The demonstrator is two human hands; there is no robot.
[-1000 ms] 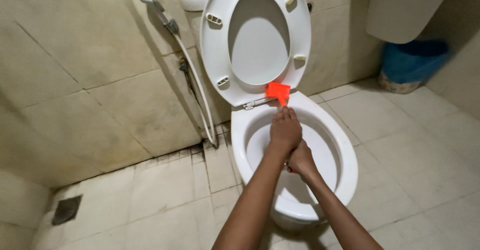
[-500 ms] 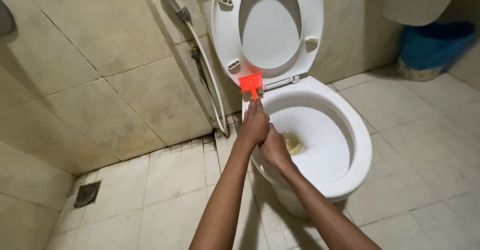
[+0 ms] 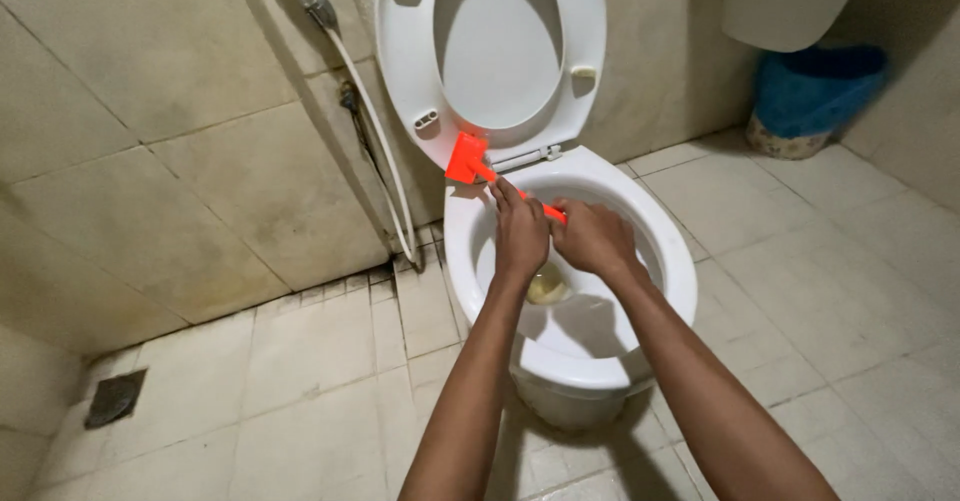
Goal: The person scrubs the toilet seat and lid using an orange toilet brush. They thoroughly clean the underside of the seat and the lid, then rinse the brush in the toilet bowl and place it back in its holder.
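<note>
A white toilet (image 3: 672, 261) stands in the middle with its seat and lid (image 3: 495, 56) raised against the wall. Both my hands grip the handle of an orange brush (image 3: 468, 159). My left hand (image 3: 520, 233) holds it nearer the head, my right hand (image 3: 592, 237) just behind, over the bowl. The brush head rests on the back left of the rim, near the seat hinge. Yellowish water lies at the bottom of the bowl (image 3: 546, 286).
A spray hose (image 3: 375, 136) hangs down the tiled wall left of the toilet. A blue bin (image 3: 812, 96) stands at the far right under a white cistern (image 3: 790, 1). A floor drain (image 3: 113, 398) sits at the lower left.
The brush head has moved along the back rim of the bowl, and my right hand has shifted up beside the left. The camera has turned slightly.
</note>
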